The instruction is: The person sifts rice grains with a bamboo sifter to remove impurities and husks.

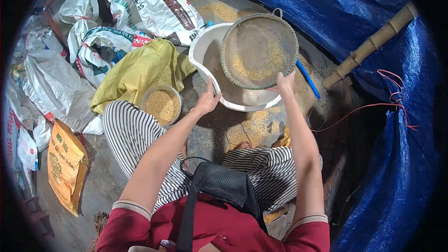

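Note:
A round woven sieve with some yellow grain in it is tilted over a large white basin. My right hand grips the sieve's near rim, close to the basin's edge. On the basin's near left rim rests my left hand, its fingers closed round the edge. Fine pale powder shows in the bottom of the basin; the sieve hides much of the inside. Left of my left hand, a smaller bowl holds yellow grain.
White sacks and a yellow-green sack lie at the left, with an orange bag nearer. Spilled grain covers some floor. At the right are a blue tarp, a bamboo pole and a blue stick.

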The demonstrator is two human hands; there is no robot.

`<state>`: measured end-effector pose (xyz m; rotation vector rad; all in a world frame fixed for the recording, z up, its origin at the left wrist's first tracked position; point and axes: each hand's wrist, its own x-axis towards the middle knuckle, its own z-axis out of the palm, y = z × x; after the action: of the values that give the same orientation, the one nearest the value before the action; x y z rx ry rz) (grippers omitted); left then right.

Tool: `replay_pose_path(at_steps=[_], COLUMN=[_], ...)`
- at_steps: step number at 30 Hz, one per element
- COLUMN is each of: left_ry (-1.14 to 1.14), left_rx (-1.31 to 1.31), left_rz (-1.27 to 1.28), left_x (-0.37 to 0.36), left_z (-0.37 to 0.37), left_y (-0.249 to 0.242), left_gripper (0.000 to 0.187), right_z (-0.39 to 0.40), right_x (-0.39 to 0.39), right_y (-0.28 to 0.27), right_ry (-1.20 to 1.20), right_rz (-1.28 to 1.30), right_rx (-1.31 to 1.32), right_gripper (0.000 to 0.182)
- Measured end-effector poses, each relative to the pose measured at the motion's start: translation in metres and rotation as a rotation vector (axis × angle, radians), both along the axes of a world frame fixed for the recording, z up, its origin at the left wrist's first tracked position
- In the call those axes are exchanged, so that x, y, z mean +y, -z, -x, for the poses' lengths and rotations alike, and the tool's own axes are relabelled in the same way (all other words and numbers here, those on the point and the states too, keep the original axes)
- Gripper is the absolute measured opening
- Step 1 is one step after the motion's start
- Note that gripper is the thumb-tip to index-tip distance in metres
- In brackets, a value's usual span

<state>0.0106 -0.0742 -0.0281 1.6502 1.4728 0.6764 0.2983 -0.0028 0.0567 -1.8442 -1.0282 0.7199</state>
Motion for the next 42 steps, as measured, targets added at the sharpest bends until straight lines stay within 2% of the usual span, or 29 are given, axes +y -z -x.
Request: replay_pose_path(at_steps=[1, 2, 4, 8, 10, 11, 13, 14, 15, 17, 19, 21, 22, 23, 24, 25, 26, 27, 28, 29, 31, 32, 33, 34, 35, 37, 39, 41, 42], left_ry=[0.003, 0.007, 0.012, 0.006, -0.043, -0.040, -0.311, -0.346, -0.333, -0.347, -0.288, -0.384, -0.434, -0.445, -0.452, -0.485, -0.384, -0.486, -0.479, -0.424, -0.393, -0.398, -0.480, -0.553, -0.540, -0.416, -0.383, -0.319, -0.650], left_rx=[-0.003, 0.001, -0.004, -0.011, 0.058, 0.055, -0.166, -0.306, -0.299, -0.670, -0.677, -0.741, -0.797, -0.745, -0.834, -0.860, -0.825, -0.792, -0.858, -0.846, -0.799, -0.790, -0.645, -0.496, -0.493, -0.896, -0.894, -0.417, -0.618], left_rz=[0.004, 0.004, -0.065, 0.022, -0.095, -0.100, -0.139, -0.028, -0.030, 0.141, 0.122, 0.005, 0.125, 0.060, 0.078, 0.018, -0.177, -0.184, -0.170, -0.173, -0.105, -0.106, -0.257, -0.403, -0.402, -0.132, -0.003, -0.059, -0.189], left_x=[-0.001, -0.001, 0.000, 0.000, 0.012, 0.020, 0.037, 0.041, 0.042, 0.045, 0.048, 0.057, 0.062, 0.067, 0.067, 0.071, 0.096, 0.080, 0.073, 0.083, 0.112, 0.120, 0.134, 0.142, 0.123, 0.068, 0.104, 0.145, 0.139], left_z=[0.000, 0.001, 0.001, 0.001, -0.002, -0.003, -0.002, -0.004, -0.011, -0.033, -0.046, -0.053, -0.051, -0.048, -0.041, -0.036, -0.019, -0.018, -0.017, -0.009, -0.011, -0.014, -0.020, -0.027, -0.029, -0.029, -0.005, -0.003, -0.031], left_y=[0.000, 0.003, 0.008, -0.002, 0.010, 0.003, -0.025, -0.047, -0.056, -0.075, -0.083, -0.068, -0.070, -0.073, -0.088, -0.095, -0.071, -0.108, -0.136, -0.139, -0.128, -0.110, -0.092, -0.086, -0.103, -0.155, -0.111, -0.069, -0.070], left_gripper=[0.080, 0.080, 0.081, 0.079, 0.084, 0.084, 0.093, 0.104, 0.104, 0.109, 0.106, 0.091, 0.082, 0.079, 0.090, 0.087, 0.074, 0.057, 0.046, 0.046, 0.046, 0.046, 0.047, 0.048, 0.048, 0.054, 0.062, 0.067, 0.061], right_z=[-0.013, -0.005, 0.026, 0.030, 0.010, 0.010, 0.023, 0.037, 0.054, 0.090, 0.120, 0.128, 0.128, 0.127, 0.125, 0.120, 0.107, 0.095, 0.085, 0.074, 0.053, 0.045, 0.039, 0.034, 0.029, 0.020, 0.031, 0.041, 0.042], right_x=[0.008, -0.001, -0.027, -0.031, -0.024, -0.024, -0.034, -0.041, -0.048, -0.058, -0.073, -0.075, -0.077, -0.084, -0.098, -0.109, -0.111, -0.117, -0.121, -0.124, -0.108, -0.095, -0.086, -0.084, -0.086, -0.088, -0.089, -0.093, -0.092], right_y=[0.011, -0.006, -0.069, -0.061, -0.050, -0.043, -0.028, -0.028, -0.029, -0.024, -0.015, -0.011, -0.011, -0.021, -0.040, -0.053, -0.047, -0.047, -0.052, -0.054, -0.035, -0.027, -0.026, -0.027, -0.026, -0.025, -0.024, -0.030, -0.027], right_ry=[-0.076, -0.072, -0.003, -0.104, -0.157, -0.155, -0.059, 0.007, 0.074, 0.178, 0.049, 0.020, -0.021, -0.112, -0.197, -0.280, -0.469, -0.448, -0.473, -0.497, -0.475, -0.351, -0.226, -0.223, -0.230, -0.219, -0.147, -0.154, -0.138], right_rz=[-0.010, -0.009, 0.175, 0.118, 0.331, 0.325, 0.278, 0.276, 0.268, 0.197, 0.106, 0.177, 0.218, 0.297, 0.358, 0.420, 0.527, 0.514, 0.533, 0.559, 0.511, 0.452, 0.378, 0.364, 0.332, 0.286, 0.340, 0.299, 0.310], right_rx=[-0.129, -0.125, 0.109, 0.208, 0.633, 0.631, 1.047, 1.157, 1.270, 1.395, 1.357, 1.401, 1.380, 1.358, 1.266, 1.169, 1.151, 1.176, 1.036, 0.892, 0.886, 0.955, 1.014, 1.018, 1.040, 1.069, 0.914, 0.843, 0.855], right_gripper=[0.060, 0.060, 0.057, 0.051, 0.046, 0.046, 0.042, 0.041, 0.040, 0.037, 0.035, 0.036, 0.038, 0.040, 0.041, 0.042, 0.054, 0.054, 0.055, 0.056, 0.053, 0.050, 0.048, 0.048, 0.048, 0.048, 0.049, 0.051, 0.051])
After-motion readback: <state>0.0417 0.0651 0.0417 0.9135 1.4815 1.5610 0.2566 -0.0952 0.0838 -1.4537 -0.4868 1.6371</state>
